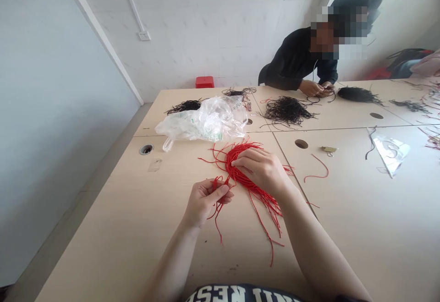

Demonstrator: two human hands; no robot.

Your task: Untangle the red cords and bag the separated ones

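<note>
Thin red cords lie in a thick looped bundle [240, 164] on the table in front of me. My left hand [208, 199] is closed, thumb pressed against the fingers, on a few red cords [217, 215] whose ends hang below it. My right hand [263, 167] rests over the bundle's upper part with its fingers bent and pressed together. What lies between those fingertips is too small to make out; a red strand seems to run from near them toward my left hand.
Beyond the bundle lies a crumpled clear plastic bag [209, 118]. Black cord piles [288, 111] are on the far tables, where a co-worker in black [292, 59] handles dark cord. To the right are a binder clip [329, 150], a loose red cord [325, 167] and a clear set square [390, 153].
</note>
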